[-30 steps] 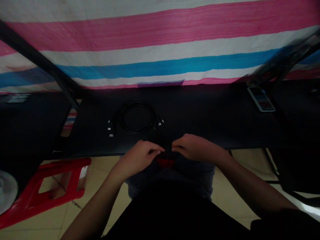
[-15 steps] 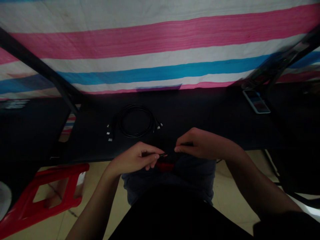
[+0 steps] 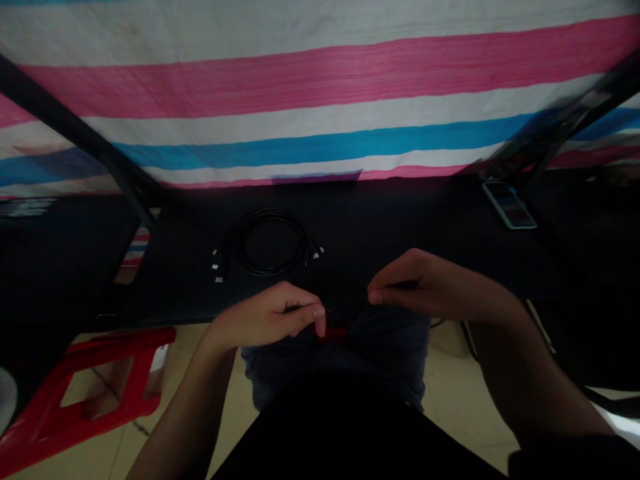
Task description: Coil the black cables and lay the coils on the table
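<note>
My left hand [image 3: 285, 312] is closed in a pinch over my lap, just in front of the table edge. A thin black piece, perhaps a cable end, is barely visible at its fingertips against the dark background. To the right, my right hand [image 3: 405, 283] also pinches with thumb and forefinger; whatever it grips is lost in the dark. The two hands are apart. Beyond the left hand, a coil of black cables [image 3: 243, 257] lies on the black table [image 3: 380, 220], with several pale metal plugs sticking out at both sides.
A phone [image 3: 510, 205] lies at the table's right. Behind the table hangs a striped sheet [image 3: 320, 80], between dark slanted frame bars [image 3: 120, 175]. A red plastic stool [image 3: 143, 373] stands on the floor at lower left.
My right hand has moved right and slightly up, widening the gap between the hands. My left fingers have curled downward, and the black piece at their tips shows less.
</note>
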Tool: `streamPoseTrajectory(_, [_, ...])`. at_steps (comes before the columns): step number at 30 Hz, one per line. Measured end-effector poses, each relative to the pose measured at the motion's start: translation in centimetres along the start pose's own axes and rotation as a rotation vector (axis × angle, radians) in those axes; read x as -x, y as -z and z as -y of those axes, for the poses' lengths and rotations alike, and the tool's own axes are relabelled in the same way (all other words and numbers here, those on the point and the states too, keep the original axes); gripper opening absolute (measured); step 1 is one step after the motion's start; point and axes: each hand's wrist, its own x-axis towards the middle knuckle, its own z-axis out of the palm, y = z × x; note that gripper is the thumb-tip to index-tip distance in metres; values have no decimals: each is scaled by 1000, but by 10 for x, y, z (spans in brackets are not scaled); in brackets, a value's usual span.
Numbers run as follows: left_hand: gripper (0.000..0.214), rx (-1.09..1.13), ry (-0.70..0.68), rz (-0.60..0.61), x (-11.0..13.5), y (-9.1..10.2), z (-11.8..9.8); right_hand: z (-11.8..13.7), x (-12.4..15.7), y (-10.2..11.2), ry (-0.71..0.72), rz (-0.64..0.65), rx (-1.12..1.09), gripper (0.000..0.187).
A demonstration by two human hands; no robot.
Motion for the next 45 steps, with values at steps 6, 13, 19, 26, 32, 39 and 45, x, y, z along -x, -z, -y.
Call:
streamPoseTrajectory(6, [39, -261, -18, -166, -10, -3, -10, -14, -12, -18, 2, -86, 21, 38])
streamPoseTrajectory(13, [37, -446, 144, -69, -27, -12, -13, -30, -24, -34, -49, 74, 139, 38])
streamPoseTrajectory(19, [31, -229, -42, -15, -31, 1, -15, -9, -16, -14, -19, 16, 29, 39])
streamPoseTrajectory(26, [41, 327, 2, 121, -9, 10, -17, 0, -15, -5, 124, -63, -235, 45])
streamPoseTrajectory(32, [27, -85, 33, 98, -5, 17, -1, -2, -18, -3, -54, 89, 90, 35])
streamPoseTrajectory(39, [29, -286, 44, -37, -3, 9, -19, 7, -27, -12, 6, 153, 103, 30])
streamPoseTrajectory(45, [42, 139, 57, 98, 19, 21, -23, -11, -18, 5, 85, 140, -380, 46])
